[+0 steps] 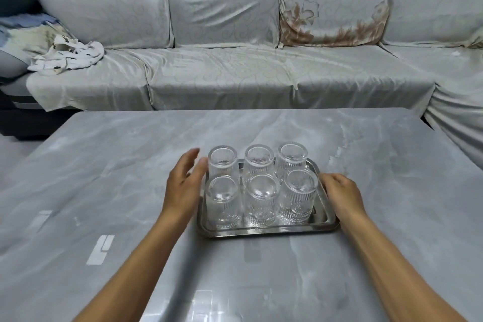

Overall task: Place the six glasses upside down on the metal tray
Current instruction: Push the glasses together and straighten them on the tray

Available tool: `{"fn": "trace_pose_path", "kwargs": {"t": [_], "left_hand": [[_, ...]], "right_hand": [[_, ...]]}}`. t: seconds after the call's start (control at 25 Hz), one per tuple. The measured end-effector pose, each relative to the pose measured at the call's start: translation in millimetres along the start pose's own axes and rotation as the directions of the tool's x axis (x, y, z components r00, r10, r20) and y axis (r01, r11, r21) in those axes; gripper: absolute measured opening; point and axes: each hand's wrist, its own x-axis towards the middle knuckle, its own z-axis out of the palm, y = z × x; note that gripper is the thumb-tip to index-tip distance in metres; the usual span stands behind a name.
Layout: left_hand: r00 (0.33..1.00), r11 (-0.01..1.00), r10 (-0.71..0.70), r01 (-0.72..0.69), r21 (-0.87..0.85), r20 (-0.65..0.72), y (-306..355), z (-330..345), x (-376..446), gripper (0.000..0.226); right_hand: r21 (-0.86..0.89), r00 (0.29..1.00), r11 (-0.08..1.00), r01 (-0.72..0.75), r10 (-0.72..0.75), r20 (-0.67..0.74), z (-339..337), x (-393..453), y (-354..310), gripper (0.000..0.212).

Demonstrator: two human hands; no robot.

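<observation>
Several clear ribbed glasses [262, 198] stand upside down in two rows on the metal tray [269, 231], which lies on the grey marble table. My left hand [184, 184] is just left of the tray with its fingers spread, the thumb close to the back left glass [222, 162]; whether it touches is unclear. My right hand [341, 196] rests on the tray's right rim beside the front right glass [300, 192], fingers curled over the edge.
The grey marble table [104, 178] spreads wide around the tray. Behind it runs a long sofa [222, 60] under a pale cover, with a crumpled white cloth [68, 56] on its left seat.
</observation>
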Motion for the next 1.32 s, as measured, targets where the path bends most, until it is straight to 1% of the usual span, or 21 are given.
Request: {"fn": "trace_pose_path", "kwargs": {"t": [0.04, 0.12, 0.2, 0.24, 0.32, 0.4, 0.48, 0.6, 0.64, 0.68, 0.72, 0.76, 0.8, 0.84, 0.88, 0.92, 1.0, 1.04, 1.12, 1.24, 1.32], "left_hand": [[0.996, 0.994, -0.084, 0.083, -0.067, -0.026, -14, -8, -9, 0.038], [0.974, 0.970, -0.226, 0.226, -0.092, 0.007, -32, -7, -12, 0.039], [0.932, 0.924, -0.361, 0.362, -0.121, 0.032, -37, 1, -8, 0.041], [0.916, 0.904, -0.399, 0.401, -0.148, 0.044, -39, 4, -6, 0.045], [0.899, 0.876, -0.429, 0.437, -0.202, 0.083, -42, 3, -6, 0.050], [0.890, 0.864, -0.441, 0.456, -0.213, 0.114, -43, 0, -7, 0.054], [0.890, 0.868, -0.446, 0.456, -0.194, 0.096, -39, -3, -7, 0.053], [0.903, 0.882, -0.425, 0.427, -0.202, 0.053, -38, -6, -6, 0.045], [0.915, 0.884, -0.401, 0.399, -0.245, 0.043, -37, -6, -4, 0.039], [0.924, 0.874, -0.378, 0.374, -0.309, 0.050, -36, -4, -1, 0.033], [0.931, 0.857, -0.359, 0.359, -0.370, 0.073, -34, -3, 2, 0.032], [0.934, 0.841, -0.341, 0.352, -0.412, 0.103, -30, -1, 6, 0.038], [0.939, 0.835, -0.319, 0.343, -0.431, 0.129, -28, -1, 10, 0.047], [0.941, 0.832, -0.302, 0.338, -0.440, 0.152, -28, 0, 14, 0.053], [0.942, 0.822, -0.286, 0.335, -0.461, 0.175, -30, 2, 16, 0.055], [0.943, 0.817, -0.271, 0.332, -0.471, 0.194, -33, 4, 18, 0.054], [0.941, 0.816, -0.254, 0.333, -0.473, 0.226, -40, 9, 19, 0.051], [0.940, 0.809, -0.253, 0.335, -0.483, 0.229, -41, 11, 19, 0.049], [0.940, 0.794, -0.253, 0.337, -0.505, 0.229, -42, 16, 18, 0.049], [0.943, 0.796, -0.247, 0.328, -0.509, 0.223, -44, 21, 20, 0.047], [0.946, 0.804, -0.234, 0.317, -0.502, 0.223, -43, 23, 19, 0.046]], "right_hand": [[-0.024, 1.000, 1.000, 0.012, -0.012, 0.009, 1, -3, -2, 0.026], [-0.054, 0.999, 0.998, 0.031, -0.031, 0.012, 3, -8, -6, 0.031], [-0.077, 0.998, 0.995, 0.057, -0.055, 0.026, 4, -13, -5, 0.036], [-0.090, 0.997, 0.994, 0.067, -0.064, 0.036, 5, -16, -4, 0.038], [-0.092, 0.997, 0.993, 0.076, -0.073, 0.036, 6, -19, -4, 0.042], [-0.084, 0.995, 0.992, 0.094, -0.090, 0.053, 7, -23, -7, 0.048], [-0.100, 0.988, 0.986, 0.131, -0.121, 0.097, 10, -26, -10, 0.050], [-0.141, 0.981, 0.979, 0.148, -0.127, 0.145, 14, -28, -11, 0.044], [-0.133, 0.983, 0.981, 0.143, -0.126, 0.131, 14, -26, -12, 0.043], [-0.094, 0.987, 0.986, 0.139, -0.130, 0.096, 15, -23, -14, 0.041], [-0.011, 0.990, 0.992, 0.130, -0.129, 0.064, 16, -19, -18, 0.039], [0.155, 0.991, 0.982, 0.108, -0.119, 0.059, 17, -15, -22, 0.038], [0.359, 0.989, 0.932, 0.055, -0.100, 0.110, 20, -14, -28, 0.038], [0.509, 0.977, 0.861, -0.018, -0.093, 0.191, 26, -14, -32, 0.040], [0.587, 0.957, 0.806, -0.082, -0.101, 0.272, 31, -14, -34, 0.042], [0.610, 0.932, 0.783, -0.126, -0.118, 0.343, 37, -12, -34, 0.044], [0.627, 0.897, 0.758, -0.179, -0.137, 0.421, 48, -10, -35, 0.041], [0.634, 0.896, 0.751, -0.185, -0.136, 0.422, 51, -10, -36, 0.039], [0.646, 0.916, 0.747, -0.157, -0.136, 0.379, 53, -8, -36, 0.035], [0.670, 0.922, 0.726, -0.151, -0.141, 0.360, 52, -4, -31, 0.040], [0.667, 0.929, 0.731, -0.145, -0.132, 0.346, 51, -3, -29, 0.045]]}}
